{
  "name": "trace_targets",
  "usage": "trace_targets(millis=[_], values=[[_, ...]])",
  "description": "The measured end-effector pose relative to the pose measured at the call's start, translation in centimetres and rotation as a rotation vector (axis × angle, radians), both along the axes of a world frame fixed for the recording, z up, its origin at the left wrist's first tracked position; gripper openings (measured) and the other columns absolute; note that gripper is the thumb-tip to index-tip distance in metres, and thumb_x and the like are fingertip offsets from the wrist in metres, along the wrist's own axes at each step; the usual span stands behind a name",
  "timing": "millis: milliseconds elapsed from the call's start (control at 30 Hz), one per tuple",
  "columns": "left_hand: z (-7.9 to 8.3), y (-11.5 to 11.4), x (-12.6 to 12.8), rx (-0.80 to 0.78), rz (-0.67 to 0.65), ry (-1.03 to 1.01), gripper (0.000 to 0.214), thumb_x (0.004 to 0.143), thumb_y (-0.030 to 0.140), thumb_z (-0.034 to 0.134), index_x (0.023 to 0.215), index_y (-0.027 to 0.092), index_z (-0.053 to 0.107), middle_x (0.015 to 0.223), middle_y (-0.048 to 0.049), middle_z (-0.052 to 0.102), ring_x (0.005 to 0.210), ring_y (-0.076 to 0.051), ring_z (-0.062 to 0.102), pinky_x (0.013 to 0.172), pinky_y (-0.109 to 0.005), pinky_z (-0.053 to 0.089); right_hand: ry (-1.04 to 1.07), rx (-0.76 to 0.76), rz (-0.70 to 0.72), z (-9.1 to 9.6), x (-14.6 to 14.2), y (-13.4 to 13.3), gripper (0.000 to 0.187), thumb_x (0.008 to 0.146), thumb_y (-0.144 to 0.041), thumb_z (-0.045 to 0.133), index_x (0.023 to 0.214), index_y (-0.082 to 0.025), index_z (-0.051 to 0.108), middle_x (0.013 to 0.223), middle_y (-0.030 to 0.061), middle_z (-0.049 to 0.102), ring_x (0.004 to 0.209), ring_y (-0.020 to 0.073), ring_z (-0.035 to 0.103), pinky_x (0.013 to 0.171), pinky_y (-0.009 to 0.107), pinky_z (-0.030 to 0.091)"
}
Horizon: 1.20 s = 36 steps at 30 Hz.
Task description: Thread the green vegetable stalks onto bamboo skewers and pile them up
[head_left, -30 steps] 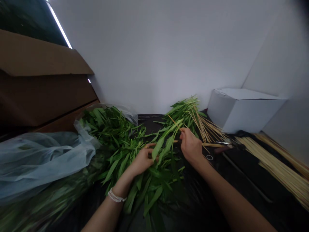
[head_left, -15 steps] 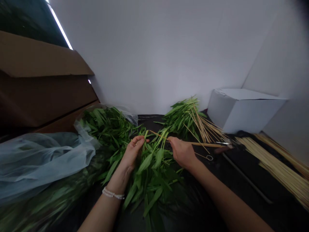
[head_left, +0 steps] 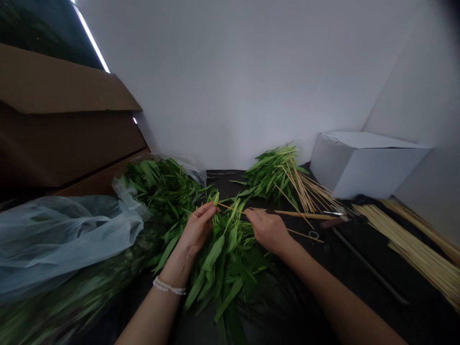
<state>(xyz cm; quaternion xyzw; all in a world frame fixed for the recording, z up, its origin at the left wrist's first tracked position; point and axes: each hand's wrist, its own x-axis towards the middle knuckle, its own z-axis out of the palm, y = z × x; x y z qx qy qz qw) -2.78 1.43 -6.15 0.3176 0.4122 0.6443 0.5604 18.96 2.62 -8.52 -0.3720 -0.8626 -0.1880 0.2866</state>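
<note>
Skewer (head_left: 224, 206) spans the gap between the hands, long axis left to right, tipped slightly far at its left end. Right hand (head_left: 268, 231) grips it beside the leafy stems (head_left: 235, 210) crossing it; left hand (head_left: 199, 224) pinches a green stem (head_left: 216, 197) at its tip — piercing, I cannot tell.

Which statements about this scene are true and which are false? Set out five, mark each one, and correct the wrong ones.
1. The right hand holds a thin skewer. True.
2. The beaded bracelet is on the right wrist. False: it is on the left wrist.
3. The left hand pinches green stems. True.
4. The white box is left of both hands. False: it is to their right.
5. The plastic bag is red. False: it is whitish and see-through.
</note>
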Motion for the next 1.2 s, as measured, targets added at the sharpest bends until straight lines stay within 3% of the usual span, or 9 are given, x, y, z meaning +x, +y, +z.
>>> trace_targets(millis=[200, 400, 967, 1200], values=[[0.14, -0.03, 0.14, 0.019, 0.015, 0.015, 0.036, 0.052, 0.025, 0.088, 0.084, 0.016, 0.076, 0.072, -0.0017, 0.073, 0.067, -0.01, 0.062, 0.069, -0.022, 0.048, -0.026, 0.004, -0.003, 0.03, -0.11, -0.18, 0.04, 0.081, -0.006, 0.045, 0.117, -0.015, 0.059, 0.086, 0.0056, 0.067, 0.065, 0.0135, 0.059, 0.058, 0.024, 0.038], [0.23, -0.12, 0.02, -0.041, 0.079, 0.137, 0.044, 0.047, 0.03, 0.09, 0.087, 0.016, 0.076, 0.077, -0.0026, 0.074, 0.06, -0.009, 0.058, 0.049, -0.019, 0.036, -0.07, -0.028, -0.03, 0.17, -0.23, -0.31, 0.039, 0.082, -0.007, 0.045, 0.117, -0.016, 0.059, 0.085, 0.0053, 0.066, 0.065, 0.0133, 0.059, 0.057, 0.024, 0.036], [-0.13, 0.21, -0.04, 0.012, 0.176, 0.224, 0.04, 0.044, 0.03, 0.089, 0.08, 0.017, 0.077, 0.069, -0.0026, 0.072, 0.05, -0.007, 0.048, 0.047, -0.021, 0.031, -0.105, -0.127, -0.069, 0.25, -0.48, -0.55, 0.039, 0.084, -0.01, 0.044, 0.12, -0.017, 0.057, 0.088, 0.0051, 0.066, 0.068, 0.0145, 0.061, 0.057, 0.025, 0.036], [-0.42, 0.25, 0.04, 0.014, 0.132, 0.228, 0.037, 0.044, 0.029, 0.09, 0.077, 0.017, 0.077, 0.071, -0.0018, 0.073, 0.053, -0.007, 0.05, 0.051, -0.02, 0.035, -0.108, -0.107, -0.083, -0.19, -0.78, -0.65, 0.039, 0.085, -0.011, 0.043, 0.121, -0.017, 0.057, 0.084, 0.0053, 0.066, 0.066, 0.0139, 0.06, 0.055, 0.025, 0.035]])
